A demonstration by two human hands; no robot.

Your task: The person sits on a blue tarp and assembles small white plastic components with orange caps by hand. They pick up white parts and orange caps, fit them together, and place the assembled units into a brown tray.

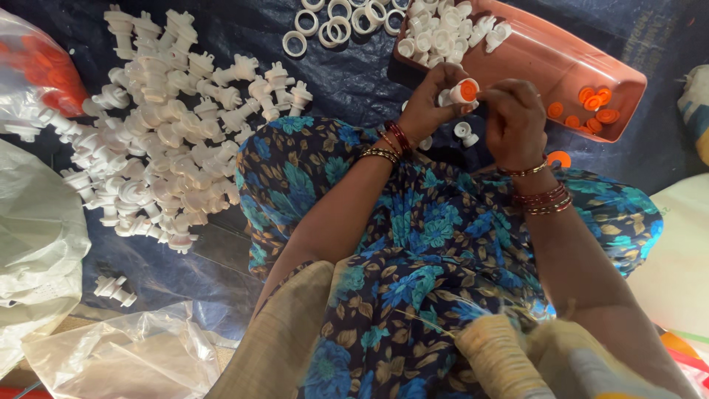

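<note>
We count two hands, the left hand [428, 100] and the right hand [515, 118], and one white piece with orange cap [463, 91] between them. One orange tray [569, 55] holds about seven loose orange caps [591, 107]. We see about nine white rings [332, 22]. The pile of white fittings [166, 125] has too many to count.

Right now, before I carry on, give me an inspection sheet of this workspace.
Surface: dark plastic sheet on the floor.
Job's things: white plastic part with orange cap, held in both hands; orange tray with white parts and orange caps.
Clutter: heap of white parts; white rings; clear plastic bags.
Grippers: left hand and right hand both closed on the part.
Cables: nothing seen.
Surroundings: bag of orange caps at the far left.
</note>
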